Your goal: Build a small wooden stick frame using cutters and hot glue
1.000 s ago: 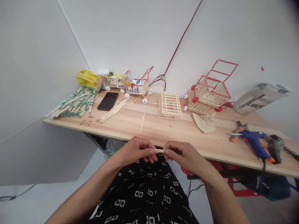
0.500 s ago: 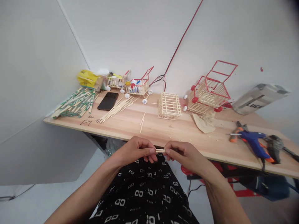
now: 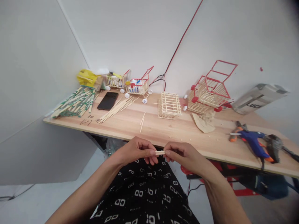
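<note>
Just in front of the table's near edge, over my lap, both hands pinch a short thin wooden stick (image 3: 160, 152). My left hand (image 3: 135, 151) grips its left end with closed fingertips. Its right end is pinched by my right hand (image 3: 183, 154), fingers curled. The stick lies level between them. On the wooden table (image 3: 163, 130) beyond stands an unpainted stick cage (image 3: 169, 105), and two loose sticks (image 3: 142, 118) lie in front of it.
A red-trimmed stick cart (image 3: 210, 90) stands at the back right, two smaller carts (image 3: 130, 84) at the back left. A phone (image 3: 107, 100), a fan of long sticks (image 3: 118, 108) and packaged sticks (image 3: 74, 102) lie left. A blue glue gun (image 3: 253, 141) rests right.
My hands have dropped very slightly and drawn a little closer together on the stick. Nothing on the table has moved.
</note>
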Demonstrator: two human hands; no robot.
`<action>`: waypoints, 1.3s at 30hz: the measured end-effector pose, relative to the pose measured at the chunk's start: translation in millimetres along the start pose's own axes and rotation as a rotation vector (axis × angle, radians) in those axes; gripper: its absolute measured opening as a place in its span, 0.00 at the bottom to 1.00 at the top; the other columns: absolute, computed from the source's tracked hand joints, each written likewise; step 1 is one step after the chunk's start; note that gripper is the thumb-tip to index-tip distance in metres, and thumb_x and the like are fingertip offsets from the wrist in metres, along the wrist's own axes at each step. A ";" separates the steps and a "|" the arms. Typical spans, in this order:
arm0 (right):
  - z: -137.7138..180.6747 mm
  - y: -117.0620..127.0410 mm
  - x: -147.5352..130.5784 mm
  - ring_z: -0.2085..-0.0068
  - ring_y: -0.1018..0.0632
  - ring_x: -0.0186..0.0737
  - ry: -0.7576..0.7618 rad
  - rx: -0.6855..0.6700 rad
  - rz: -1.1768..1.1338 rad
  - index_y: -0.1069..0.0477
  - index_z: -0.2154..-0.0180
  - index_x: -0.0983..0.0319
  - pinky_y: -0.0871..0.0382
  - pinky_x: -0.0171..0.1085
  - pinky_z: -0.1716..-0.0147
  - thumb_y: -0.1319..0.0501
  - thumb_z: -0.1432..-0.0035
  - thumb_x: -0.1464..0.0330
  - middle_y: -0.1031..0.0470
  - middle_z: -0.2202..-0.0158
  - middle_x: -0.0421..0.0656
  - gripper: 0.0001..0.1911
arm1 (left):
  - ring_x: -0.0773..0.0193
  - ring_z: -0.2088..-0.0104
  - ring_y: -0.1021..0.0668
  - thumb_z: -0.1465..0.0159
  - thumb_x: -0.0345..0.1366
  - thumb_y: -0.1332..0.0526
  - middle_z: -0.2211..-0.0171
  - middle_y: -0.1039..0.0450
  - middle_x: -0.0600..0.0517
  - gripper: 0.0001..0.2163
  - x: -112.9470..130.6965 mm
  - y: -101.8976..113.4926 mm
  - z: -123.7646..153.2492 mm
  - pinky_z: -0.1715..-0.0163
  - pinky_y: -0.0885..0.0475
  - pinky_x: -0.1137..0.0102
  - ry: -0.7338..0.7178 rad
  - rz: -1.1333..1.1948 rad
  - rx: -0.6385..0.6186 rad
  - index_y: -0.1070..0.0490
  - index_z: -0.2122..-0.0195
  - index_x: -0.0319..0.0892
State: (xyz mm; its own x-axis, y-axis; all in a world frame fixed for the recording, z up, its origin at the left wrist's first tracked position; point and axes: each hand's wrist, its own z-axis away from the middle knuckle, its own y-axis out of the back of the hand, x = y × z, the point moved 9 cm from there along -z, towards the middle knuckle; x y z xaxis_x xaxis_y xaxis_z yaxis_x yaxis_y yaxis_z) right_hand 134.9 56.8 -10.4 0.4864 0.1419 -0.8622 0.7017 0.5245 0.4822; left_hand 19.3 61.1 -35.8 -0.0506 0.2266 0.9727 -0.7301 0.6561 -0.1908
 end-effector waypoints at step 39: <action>0.9 0.8 5.1 0.74 0.32 0.33 0.027 0.122 0.293 0.29 0.73 0.60 0.42 0.33 0.75 0.46 0.44 0.72 0.28 0.76 0.38 0.09 | 0.69 0.79 0.25 0.41 0.37 0.42 0.79 0.26 0.51 0.10 -2.7 -16.6 -24.8 0.78 0.32 0.75 0.128 -0.399 -0.018 0.28 0.74 0.37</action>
State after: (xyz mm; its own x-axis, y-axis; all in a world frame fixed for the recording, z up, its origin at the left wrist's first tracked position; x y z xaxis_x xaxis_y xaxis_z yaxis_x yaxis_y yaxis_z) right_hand 138.4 57.2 -14.3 0.6637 0.2953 -0.6872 0.5919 0.3542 0.7240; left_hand 48.4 67.4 -38.5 0.3198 0.0392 0.9467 -0.6633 0.7227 0.1942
